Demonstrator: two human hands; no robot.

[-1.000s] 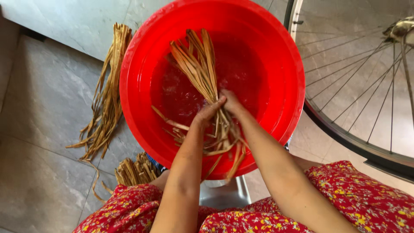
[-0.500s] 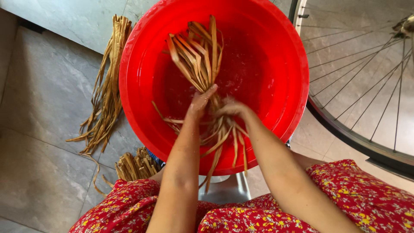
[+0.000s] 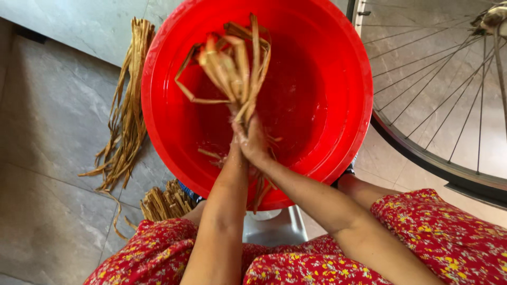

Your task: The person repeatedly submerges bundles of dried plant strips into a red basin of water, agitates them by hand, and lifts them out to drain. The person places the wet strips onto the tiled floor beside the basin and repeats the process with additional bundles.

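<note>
Fingers of both hands, left hand (image 3: 238, 145) and right hand (image 3: 257, 143), were pressed together around a bunch of strips (image 3: 235, 66), held above the middle of the red basin (image 3: 158, 100). A few strips lay loose in the basin. More strips (image 3: 124, 121) waited left of the basin, another bundle (image 3: 163, 200) below it.

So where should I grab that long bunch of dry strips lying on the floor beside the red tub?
Probably around the middle of the loose bundle of strips, coming from above. It lies flat and lengthways on the tiled floor, next to the red tub. Its near end frays and spreads out, so a grip there would likely catch only a few strands.
</note>
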